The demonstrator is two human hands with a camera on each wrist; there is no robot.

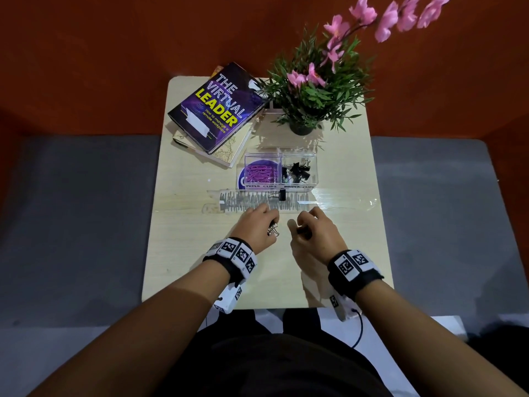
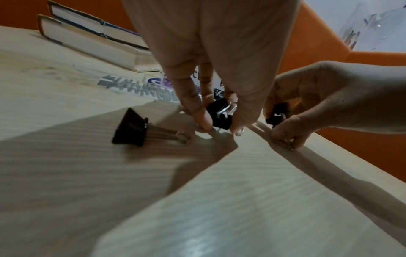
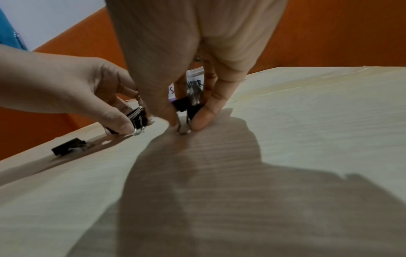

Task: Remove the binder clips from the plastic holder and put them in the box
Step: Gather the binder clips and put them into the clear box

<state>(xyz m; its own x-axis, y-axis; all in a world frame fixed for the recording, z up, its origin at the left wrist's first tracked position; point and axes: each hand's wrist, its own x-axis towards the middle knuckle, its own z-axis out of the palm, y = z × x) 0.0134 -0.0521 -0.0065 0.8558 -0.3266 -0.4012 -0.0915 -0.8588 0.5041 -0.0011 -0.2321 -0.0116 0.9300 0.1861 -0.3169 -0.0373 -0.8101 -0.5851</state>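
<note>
Near the plastic holder, each hand pinches a binder clip — left hand, right hand. Removal looks under way; next — carry both to the far box.

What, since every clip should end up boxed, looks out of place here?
One black binder clip lies loose on its side on the pale wooden table, beside the left hand and outside the clear plastic box. Nothing looks spilled or damaged.

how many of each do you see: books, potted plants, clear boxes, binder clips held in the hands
books: 2
potted plant: 1
clear box: 1
binder clips held: 2, one each in left hand and right hand
total: 6
</note>
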